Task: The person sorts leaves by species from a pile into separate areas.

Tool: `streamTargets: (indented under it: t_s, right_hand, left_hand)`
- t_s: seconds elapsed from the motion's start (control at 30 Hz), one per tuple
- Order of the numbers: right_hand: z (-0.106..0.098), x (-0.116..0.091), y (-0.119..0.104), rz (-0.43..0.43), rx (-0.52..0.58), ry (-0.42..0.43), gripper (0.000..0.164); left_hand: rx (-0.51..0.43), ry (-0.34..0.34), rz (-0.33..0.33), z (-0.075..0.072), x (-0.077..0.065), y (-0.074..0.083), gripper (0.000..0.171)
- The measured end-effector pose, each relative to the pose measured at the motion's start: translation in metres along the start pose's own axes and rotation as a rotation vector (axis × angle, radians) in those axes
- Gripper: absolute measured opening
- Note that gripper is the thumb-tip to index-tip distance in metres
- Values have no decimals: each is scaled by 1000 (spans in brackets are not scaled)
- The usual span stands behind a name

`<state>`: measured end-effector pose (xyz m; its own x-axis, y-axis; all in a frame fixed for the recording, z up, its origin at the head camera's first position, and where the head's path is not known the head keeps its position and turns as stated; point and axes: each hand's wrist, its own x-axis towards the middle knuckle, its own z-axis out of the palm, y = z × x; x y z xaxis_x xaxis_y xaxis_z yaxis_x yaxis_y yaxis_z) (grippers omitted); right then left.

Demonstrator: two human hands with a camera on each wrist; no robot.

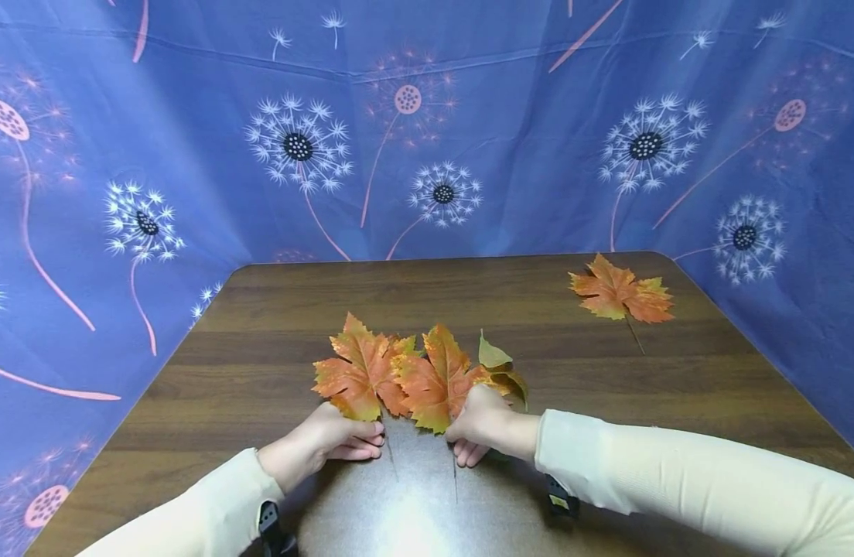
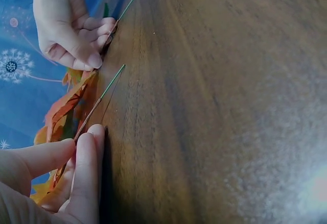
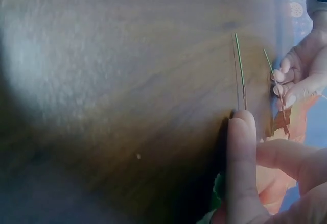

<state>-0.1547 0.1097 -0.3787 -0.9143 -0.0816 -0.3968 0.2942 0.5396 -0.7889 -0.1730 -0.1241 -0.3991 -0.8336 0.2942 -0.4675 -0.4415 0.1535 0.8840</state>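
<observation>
In the head view two orange artificial maple leaves stand side by side at the middle of the table, their edges overlapping. My left hand [image 1: 335, 438] pinches the left maple leaf [image 1: 360, 365] by its thin stem [image 2: 108, 87], between thumb and fingers. The right maple leaf [image 1: 435, 381] is held the same way by my right hand [image 1: 484, 424], low on its stem [image 3: 240, 63]. Both stems point toward me, with green tips past the fingers. A green-and-brown leaf [image 1: 493, 355] shows behind my right hand, which partly hides it.
Another orange maple leaf [image 1: 620, 294] lies at the back right of the wooden table [image 1: 274, 309], its stem toward me. A blue cloth [image 1: 524, 155] with dandelion prints hangs behind the table and along its sides. Light glares off the table's front.
</observation>
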Motion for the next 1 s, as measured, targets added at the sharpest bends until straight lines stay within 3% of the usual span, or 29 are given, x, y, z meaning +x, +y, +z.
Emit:
streamTargets:
  t_s: [0.17, 0.37, 1.0]
  right_hand:
    - [1, 0, 2, 33, 40, 4, 15]
    - [2, -2, 1, 49, 57, 8, 17]
    - [1, -6, -5, 20, 108, 9, 9]
  left_hand:
    - [1, 0, 2, 1, 0, 0, 11]
    - [-10, 20, 2, 2, 0, -1, 19]
    - [-59, 62, 0, 2, 5, -1, 26]
